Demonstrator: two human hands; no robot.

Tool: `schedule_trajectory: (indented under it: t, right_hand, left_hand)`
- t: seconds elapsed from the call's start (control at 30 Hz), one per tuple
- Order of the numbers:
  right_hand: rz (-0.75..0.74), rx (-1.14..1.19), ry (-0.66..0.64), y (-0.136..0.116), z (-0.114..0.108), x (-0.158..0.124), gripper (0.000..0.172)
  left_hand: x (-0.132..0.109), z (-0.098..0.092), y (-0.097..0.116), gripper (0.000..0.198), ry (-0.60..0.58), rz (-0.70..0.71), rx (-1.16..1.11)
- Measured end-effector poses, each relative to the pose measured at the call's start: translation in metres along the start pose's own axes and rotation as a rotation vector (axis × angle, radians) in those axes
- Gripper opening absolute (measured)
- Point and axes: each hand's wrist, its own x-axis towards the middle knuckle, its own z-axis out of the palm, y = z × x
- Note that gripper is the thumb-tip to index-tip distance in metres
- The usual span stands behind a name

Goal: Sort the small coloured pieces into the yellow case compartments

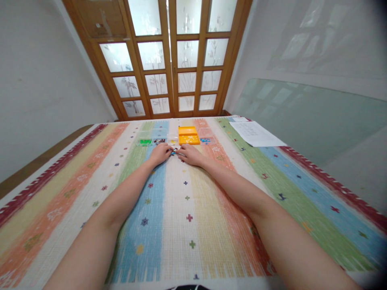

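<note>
My left hand (160,154) and my right hand (190,154) meet near the far side of the table, their fingertips drawn together in a pinch. Between them shows a cluster of tiny blue, white and dark pieces (173,152), too small to name. The fingers hide part of it, and I cannot tell which pieces each hand grips. Just beyond my left hand are clear boxes holding small green pieces (146,141) and dark brown pieces (159,141). An opened orange case (189,131) with whitish bits inside lies behind my right hand, beside small blue pieces (205,140) in a clear box.
A striped, patterned cloth (178,225) covers the table. White printed paper (256,134) lies at the far right. Beyond the table stand wood-framed glass doors (172,60). A pale glass panel (308,117) leans at the right wall.
</note>
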Motion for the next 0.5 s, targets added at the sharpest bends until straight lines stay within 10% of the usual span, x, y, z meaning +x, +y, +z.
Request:
schedule_trajectory:
  t: [0.5]
  right_hand:
    - [0.024,0.057,0.033,-0.005,-0.0065,0.0007,0.016]
  left_hand:
    - [-0.0019,-0.0017,0.0045,0.029,-0.036,0.061,0.021]
